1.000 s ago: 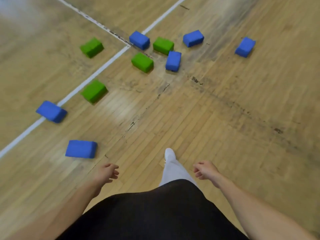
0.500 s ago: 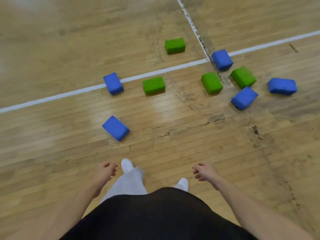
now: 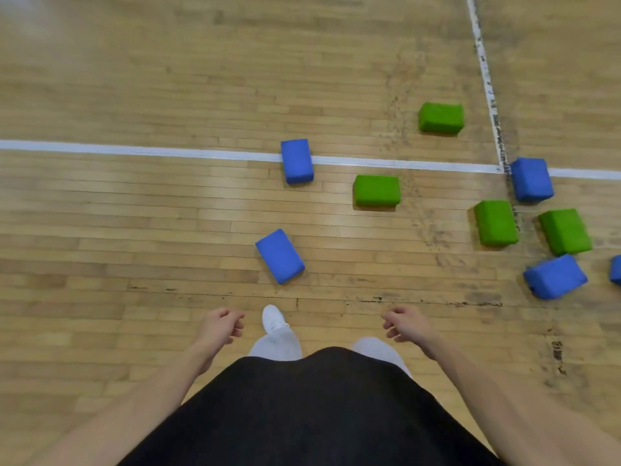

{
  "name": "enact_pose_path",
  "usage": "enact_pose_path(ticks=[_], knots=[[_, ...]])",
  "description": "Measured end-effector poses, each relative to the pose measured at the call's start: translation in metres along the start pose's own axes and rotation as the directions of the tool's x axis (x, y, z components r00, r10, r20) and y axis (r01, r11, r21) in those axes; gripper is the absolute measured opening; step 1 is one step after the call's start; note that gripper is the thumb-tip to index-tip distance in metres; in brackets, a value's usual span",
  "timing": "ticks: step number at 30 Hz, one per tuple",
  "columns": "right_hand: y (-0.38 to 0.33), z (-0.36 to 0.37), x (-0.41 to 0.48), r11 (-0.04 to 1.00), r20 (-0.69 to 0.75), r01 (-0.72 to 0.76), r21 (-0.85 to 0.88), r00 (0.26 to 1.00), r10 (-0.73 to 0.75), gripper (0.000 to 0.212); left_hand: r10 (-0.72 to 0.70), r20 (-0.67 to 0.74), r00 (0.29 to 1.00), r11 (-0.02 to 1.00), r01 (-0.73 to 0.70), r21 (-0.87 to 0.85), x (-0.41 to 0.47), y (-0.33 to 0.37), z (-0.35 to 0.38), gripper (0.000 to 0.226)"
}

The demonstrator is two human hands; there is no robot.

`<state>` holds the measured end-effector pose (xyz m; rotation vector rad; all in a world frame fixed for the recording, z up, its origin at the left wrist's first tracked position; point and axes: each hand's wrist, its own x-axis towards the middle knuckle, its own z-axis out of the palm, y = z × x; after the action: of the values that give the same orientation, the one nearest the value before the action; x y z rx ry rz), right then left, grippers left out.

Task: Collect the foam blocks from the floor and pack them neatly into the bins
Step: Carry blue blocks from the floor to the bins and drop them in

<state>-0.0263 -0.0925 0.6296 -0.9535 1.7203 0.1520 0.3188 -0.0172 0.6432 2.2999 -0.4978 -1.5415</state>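
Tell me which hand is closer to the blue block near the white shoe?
Left. The left hand hangs just below-left of the blue block; the right hand is farther, below-right.

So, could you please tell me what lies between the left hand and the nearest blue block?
In the head view, only bare wooden floor, crossed by a dark scuffed seam, separates the left hand from the nearest blue block.
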Motion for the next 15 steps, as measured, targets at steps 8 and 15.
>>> enact_pose_path(ticks=[8,15], knots=[[-0.096,-0.032,0.067,0.997,0.067,0.003,-0.083,0.998,0.002,0.015,-0.157,-0.008,0.988,0.986,0.156,-0.054,0.042,0.041,-0.014,0.018],[-0.179,-0.069,0.148,0.951,0.212,0.098,-0.294,0.977,-0.035,0.019,-0.138,-0.057,0.989,0.989,0.134,-0.060,0.085,0.125,0.000,0.018]])
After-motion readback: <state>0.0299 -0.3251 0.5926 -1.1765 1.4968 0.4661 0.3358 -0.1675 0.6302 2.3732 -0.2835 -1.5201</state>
